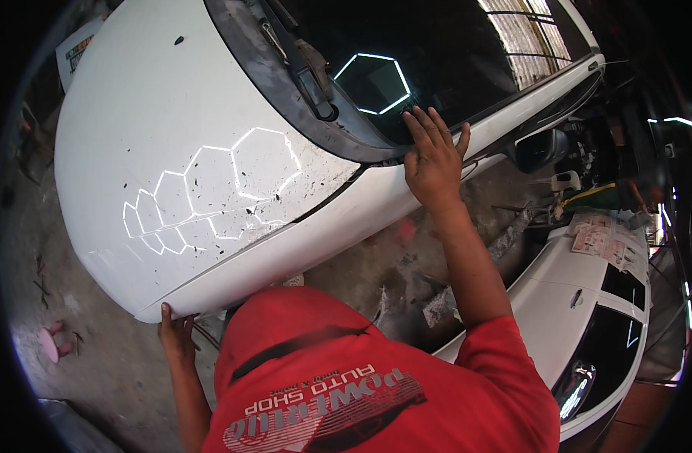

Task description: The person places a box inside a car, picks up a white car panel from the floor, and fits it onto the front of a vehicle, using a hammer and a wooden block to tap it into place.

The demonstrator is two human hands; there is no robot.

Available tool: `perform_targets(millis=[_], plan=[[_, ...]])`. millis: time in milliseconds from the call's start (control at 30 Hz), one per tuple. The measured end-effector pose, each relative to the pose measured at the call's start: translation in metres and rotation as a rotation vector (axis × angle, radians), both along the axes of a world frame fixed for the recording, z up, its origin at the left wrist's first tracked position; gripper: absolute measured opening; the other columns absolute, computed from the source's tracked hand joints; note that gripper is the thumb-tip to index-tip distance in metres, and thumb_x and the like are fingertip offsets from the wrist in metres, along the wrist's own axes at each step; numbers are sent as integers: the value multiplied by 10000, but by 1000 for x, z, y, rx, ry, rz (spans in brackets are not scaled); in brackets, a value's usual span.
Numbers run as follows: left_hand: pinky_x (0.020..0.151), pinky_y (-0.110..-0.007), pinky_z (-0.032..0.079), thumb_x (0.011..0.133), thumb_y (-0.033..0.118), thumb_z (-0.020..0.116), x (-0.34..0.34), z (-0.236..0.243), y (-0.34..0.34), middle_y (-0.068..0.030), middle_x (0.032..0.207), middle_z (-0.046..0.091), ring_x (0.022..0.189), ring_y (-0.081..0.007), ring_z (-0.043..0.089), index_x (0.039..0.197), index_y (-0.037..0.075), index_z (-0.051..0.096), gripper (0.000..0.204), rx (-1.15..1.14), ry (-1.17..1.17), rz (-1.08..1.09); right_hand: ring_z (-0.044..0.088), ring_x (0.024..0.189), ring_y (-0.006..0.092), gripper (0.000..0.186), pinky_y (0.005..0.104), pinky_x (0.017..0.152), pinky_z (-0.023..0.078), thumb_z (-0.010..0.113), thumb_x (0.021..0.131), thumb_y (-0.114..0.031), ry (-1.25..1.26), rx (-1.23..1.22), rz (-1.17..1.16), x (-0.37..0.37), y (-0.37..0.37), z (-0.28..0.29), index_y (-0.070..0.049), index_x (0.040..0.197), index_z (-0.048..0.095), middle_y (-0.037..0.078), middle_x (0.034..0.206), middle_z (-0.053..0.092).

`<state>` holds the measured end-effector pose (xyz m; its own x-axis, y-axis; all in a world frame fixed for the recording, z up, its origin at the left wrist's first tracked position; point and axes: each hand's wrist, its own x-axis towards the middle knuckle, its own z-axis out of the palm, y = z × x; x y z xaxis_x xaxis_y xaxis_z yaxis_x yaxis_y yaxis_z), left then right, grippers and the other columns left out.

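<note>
A white car's hood (172,121), speckled with dark flecks and bits, lies in front of me beside its long white front fender (316,234). At the fender's front tip is my left hand (177,336), one digit up against the edge and the others curled beneath it, partly hidden. Farther right, my right hand (437,162) rests flat with fingers spread at the fender's rear end, by the base of the windshield (437,53). Nothing is held in it. A dark gap runs between hood and fender near the windshield.
Black wiper parts (312,72) lie along the windshield base. A side mirror (541,149) sticks out to the right. Another white car (542,302) stands close on my right, paper (607,240) on it. A pink stool (53,341) stands on the floor at left.
</note>
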<state>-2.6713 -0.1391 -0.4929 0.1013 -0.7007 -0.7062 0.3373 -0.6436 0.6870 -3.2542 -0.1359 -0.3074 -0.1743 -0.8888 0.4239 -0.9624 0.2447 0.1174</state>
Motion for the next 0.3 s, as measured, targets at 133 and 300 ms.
perform_targets(millis=[133, 300], plan=[[1161, -537, 440, 962, 483, 736, -6, -1, -1, -242, 1540, 456, 1413, -396, 486, 1560, -63, 328, 906, -3, 9, 26, 413, 1505, 246, 561, 644, 1266, 21, 598, 915, -142, 40, 81, -19, 0, 0, 6, -162, 1476, 576, 47, 1538, 548], [1217, -523, 370, 956, 504, 737, -5, 0, 1, -225, 1611, 374, 1483, -409, 390, 1582, -55, 307, 943, -9, 25, 31, 298, 1575, 287, 655, 664, 1256, 23, 612, 954, -194, -4, 86, 14, 36, -14, 18, -172, 1583, 427, 91, 1605, 461]])
